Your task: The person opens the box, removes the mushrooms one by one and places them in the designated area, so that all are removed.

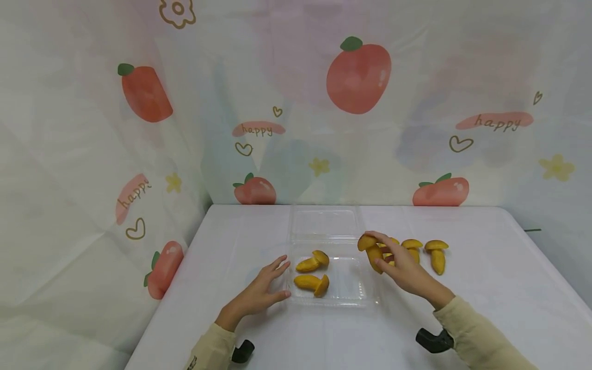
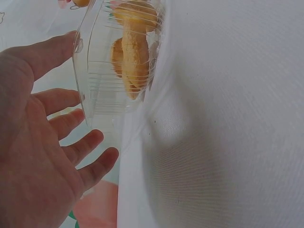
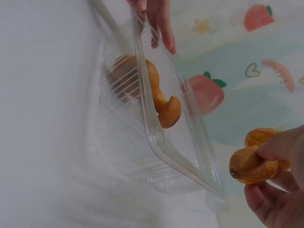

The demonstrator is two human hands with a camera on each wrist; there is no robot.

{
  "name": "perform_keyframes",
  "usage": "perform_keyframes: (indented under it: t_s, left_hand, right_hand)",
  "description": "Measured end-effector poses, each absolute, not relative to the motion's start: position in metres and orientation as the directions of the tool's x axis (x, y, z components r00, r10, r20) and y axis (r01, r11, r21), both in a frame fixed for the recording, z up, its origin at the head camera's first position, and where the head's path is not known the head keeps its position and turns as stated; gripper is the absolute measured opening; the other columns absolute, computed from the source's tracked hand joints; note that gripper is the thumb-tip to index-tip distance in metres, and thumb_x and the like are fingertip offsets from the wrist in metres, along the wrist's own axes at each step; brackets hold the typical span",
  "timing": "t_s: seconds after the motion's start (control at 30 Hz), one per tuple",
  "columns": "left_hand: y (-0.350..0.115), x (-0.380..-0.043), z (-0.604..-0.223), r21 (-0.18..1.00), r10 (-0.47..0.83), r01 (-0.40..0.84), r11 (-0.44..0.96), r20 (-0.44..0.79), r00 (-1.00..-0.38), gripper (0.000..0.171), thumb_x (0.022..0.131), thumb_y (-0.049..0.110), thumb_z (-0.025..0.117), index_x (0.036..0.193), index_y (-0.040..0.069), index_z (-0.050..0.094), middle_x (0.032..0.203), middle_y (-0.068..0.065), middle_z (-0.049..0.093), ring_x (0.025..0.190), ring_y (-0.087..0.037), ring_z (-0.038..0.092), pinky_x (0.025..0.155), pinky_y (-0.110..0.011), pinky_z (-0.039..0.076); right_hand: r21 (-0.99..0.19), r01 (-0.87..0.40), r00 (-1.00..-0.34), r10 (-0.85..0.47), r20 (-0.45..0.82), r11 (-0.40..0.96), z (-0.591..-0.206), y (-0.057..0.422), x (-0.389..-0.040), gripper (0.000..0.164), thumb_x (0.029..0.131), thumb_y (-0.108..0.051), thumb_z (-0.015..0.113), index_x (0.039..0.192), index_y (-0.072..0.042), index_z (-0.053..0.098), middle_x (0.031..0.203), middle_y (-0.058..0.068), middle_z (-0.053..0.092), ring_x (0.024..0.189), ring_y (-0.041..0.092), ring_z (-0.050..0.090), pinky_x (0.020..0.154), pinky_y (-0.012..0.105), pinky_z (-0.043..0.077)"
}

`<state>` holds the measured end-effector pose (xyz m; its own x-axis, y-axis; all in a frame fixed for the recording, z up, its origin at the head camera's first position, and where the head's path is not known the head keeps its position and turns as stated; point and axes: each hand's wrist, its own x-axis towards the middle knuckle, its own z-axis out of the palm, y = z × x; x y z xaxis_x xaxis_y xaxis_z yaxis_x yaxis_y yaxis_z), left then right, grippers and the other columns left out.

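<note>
Evidently, a loading step is in hand: the right hand (image 1: 400, 264) pinches a yellow toy mushroom (image 1: 371, 252) between thumb and fingers, just beside the right rim of a clear plastic box (image 1: 333, 304). The box sits toward the desk's (image 1: 333, 339) far edge, its lid (image 1: 326, 223) folded open on that side. Two mushrooms (image 1: 311, 284) already lie inside, along the box's left part. Between the box and the desk's right edge stands a row of further mushrooms (image 1: 436, 256), partly hidden behind the right hand. The left hand (image 1: 259, 293) is spread, its fingertips at the box's left rim, apparently steadying it. Judging by this, the next move calls for carrying the pinched mushroom leftward over the rim and lowering it into the bare right part.
</note>
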<state>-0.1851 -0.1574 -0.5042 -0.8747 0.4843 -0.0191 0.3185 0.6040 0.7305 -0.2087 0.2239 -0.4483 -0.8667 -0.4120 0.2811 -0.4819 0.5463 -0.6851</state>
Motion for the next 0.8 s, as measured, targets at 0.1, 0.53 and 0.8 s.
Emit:
perform_keyframes:
  t_s: [0.1,0.53,0.8]
  left_hand:
    - [-0.157,-0.185,-0.504,0.729,0.481,0.314,0.608,-0.025,-0.876,0.074,0.097,0.03,0.068,0.159,0.011,0.032,0.171,-0.006,0.018,0.155,-0.04,0.022,0.119,-0.068,0.025]
    - [-0.158,-0.185,-0.504,0.729,0.482,0.313,0.609,-0.026,-0.876,0.074,0.097,0.028,0.068,0.159,0.01,0.032,0.171,-0.008,0.017,0.155,-0.041,0.021,0.119,-0.068,0.025]
    - [-0.157,-0.185,-0.502,0.728,0.483,0.312,0.611,-0.03,-0.875,0.073,0.097,0.029,0.068,0.159,0.01,0.032,0.171,-0.007,0.017,0.155,-0.04,0.022,0.12,-0.067,0.025]
  right_hand:
    - [-0.687,-0.463,-0.876,-0.406,0.26,0.559,-0.449,0.23,-0.209,0.058,0.097,0.0,0.061,0.151,-0.01,0.042,0.14,0.017,0.057,0.112,0.035,0.063,0.086,0.025,0.053]
    - [-0.657,-0.479,-0.875,-0.372,0.309,0.581,-0.448,0.251,-0.21,0.058,0.095,0.003,0.064,0.149,-0.004,0.043,0.134,0.02,0.06,0.108,0.035,0.062,0.082,0.021,0.053]
    - [-0.688,-0.435,-0.899,-0.326,0.293,0.581,-0.444,0.271,-0.207,0.059,0.096,0.002,0.062,0.15,-0.004,0.041,0.138,0.025,0.053,0.113,0.046,0.06,0.085,0.012,0.048]
